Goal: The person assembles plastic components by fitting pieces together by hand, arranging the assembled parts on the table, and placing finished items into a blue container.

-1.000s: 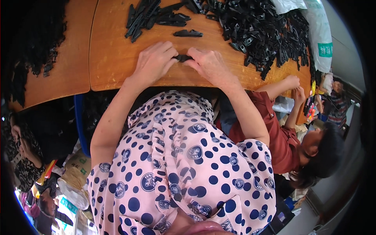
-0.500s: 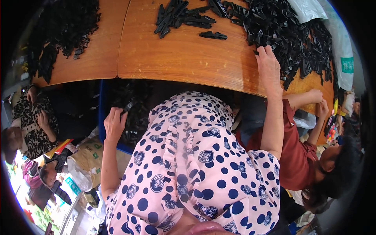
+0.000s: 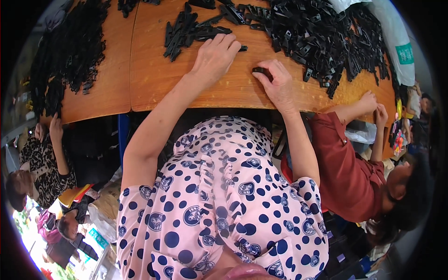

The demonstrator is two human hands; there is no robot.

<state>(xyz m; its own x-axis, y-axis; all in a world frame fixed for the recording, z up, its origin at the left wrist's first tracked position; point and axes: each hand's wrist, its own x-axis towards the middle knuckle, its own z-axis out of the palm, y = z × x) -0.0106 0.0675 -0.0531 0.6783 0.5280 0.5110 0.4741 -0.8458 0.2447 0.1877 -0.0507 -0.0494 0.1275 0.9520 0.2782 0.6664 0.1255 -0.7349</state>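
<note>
My right hand (image 3: 278, 86) is above the front part of the table, closed in a pinch on a small black plastic piece (image 3: 258, 70). Farther left, my left hand (image 3: 214, 57) reaches over the table with its fingers curled down on a long black plastic strip. Only the right end of that strip (image 3: 243, 48) shows beyond the fingers. Just past the left hand lies a small loose pile of similar long black strips (image 3: 181, 33). A big heap of black plastic pieces (image 3: 322, 39) spreads out to the right of both hands.
The brown wooden table (image 3: 158, 88) has a seam at its left. Another black heap (image 3: 74, 51) covers the far left. White plastic bags (image 3: 394, 32) border the right heap. A person in a red-brown shirt (image 3: 343, 172) sits close on my right; another person (image 3: 46, 158) sits at the left.
My left hand has gone from beside the blue bin below the table up to the strip on the tabletop. My right hand has drawn back from the heap, leftward, with a black piece.
</note>
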